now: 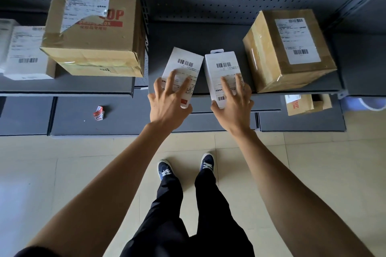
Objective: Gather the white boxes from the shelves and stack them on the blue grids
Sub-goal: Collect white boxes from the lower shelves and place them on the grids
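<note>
Two small white boxes with barcode labels lie side by side at the front of a grey shelf. My left hand grips the near end of the left white box, fingers spread on its top and thumb at its side. My right hand grips the near end of the right white box the same way. Both near ends stick out past the shelf's front edge. Another white box sits on the shelf at far left. No blue grid is in view.
A large brown carton stands on the shelf to the left and a smaller brown carton to the right. On the lower shelf lie a crumpled label and another brown carton. Below are my feet on a tiled floor.
</note>
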Demonstrator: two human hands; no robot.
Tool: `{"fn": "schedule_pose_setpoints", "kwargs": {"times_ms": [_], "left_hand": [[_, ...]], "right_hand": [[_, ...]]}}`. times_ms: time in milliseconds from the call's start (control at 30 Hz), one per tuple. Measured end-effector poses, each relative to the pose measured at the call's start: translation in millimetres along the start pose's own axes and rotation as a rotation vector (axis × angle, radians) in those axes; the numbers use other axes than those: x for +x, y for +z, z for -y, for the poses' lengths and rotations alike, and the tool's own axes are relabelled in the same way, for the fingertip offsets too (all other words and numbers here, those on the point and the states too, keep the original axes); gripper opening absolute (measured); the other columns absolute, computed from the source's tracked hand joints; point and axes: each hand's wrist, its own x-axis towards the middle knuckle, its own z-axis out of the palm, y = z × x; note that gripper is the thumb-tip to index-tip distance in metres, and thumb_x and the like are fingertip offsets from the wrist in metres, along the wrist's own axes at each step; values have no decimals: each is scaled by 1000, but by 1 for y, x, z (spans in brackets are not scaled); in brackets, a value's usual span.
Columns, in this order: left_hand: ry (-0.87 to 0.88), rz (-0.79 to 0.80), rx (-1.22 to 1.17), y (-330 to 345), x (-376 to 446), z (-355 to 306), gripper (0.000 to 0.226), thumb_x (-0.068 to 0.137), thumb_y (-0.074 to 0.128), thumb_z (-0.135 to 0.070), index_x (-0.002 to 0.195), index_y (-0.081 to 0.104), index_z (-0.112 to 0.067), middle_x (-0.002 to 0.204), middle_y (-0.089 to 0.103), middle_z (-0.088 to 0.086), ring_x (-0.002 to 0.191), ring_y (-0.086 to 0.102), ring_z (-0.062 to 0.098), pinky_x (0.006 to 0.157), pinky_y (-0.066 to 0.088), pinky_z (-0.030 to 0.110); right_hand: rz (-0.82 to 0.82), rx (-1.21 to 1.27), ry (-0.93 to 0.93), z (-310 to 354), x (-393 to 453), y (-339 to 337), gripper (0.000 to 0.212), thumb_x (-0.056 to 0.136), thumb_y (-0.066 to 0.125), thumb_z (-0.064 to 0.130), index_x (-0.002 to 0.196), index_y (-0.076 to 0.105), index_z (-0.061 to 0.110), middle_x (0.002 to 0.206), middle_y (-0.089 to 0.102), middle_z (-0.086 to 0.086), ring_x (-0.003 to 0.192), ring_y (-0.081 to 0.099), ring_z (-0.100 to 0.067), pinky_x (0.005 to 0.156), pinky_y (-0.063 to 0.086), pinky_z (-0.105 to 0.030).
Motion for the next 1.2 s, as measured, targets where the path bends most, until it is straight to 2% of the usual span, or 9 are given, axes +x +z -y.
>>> {"fn": "schedule_pose_setpoints", "kwargs": {"times_ms": [267,600,767,967,1200], "left_hand": [[115,-80,-92,-27,-21,-3,73,75,74,-37,143,49,-39,158,29,3,134,32,42,94,44,59],[364,-152,-186,-71,-41,-66,75,76,75,-37,144,48,-44,160,27,0,137,30,41,93,42,55],[459,-146,-179,-74,-55,-124,75,77,77,-39,145,48,-44,159,29,0,138,31,40,95,41,56],[629,-101,-181,-67,-96,-221,70,77,71,-46,144,51,-42,159,30,-1,137,32,40,96,41,59],[810,-113,-195,-73,-142,-336,71,77,80,-44,143,52,-41,159,32,-2,137,29,37,103,37,64]], "right_hand": [[-210,-24,-20,8,-31,-47,69,77,67,42,143,49,27,158,32,-7,137,35,-36,87,47,-51],[-409,-47,97,-32,-94,-127,71,82,69,44,147,47,25,161,30,-8,141,29,-37,96,45,-58],[-472,-38,196,-85,-129,-161,68,85,61,49,146,49,22,159,33,-10,140,32,-41,105,41,-59],[-516,-19,356,-151,-203,-203,67,86,59,51,147,47,27,159,33,-6,141,31,-36,100,44,-57],[-568,11,509,-235,-296,-252,66,85,53,55,147,44,34,160,33,-2,140,31,-34,95,45,-56]]}}
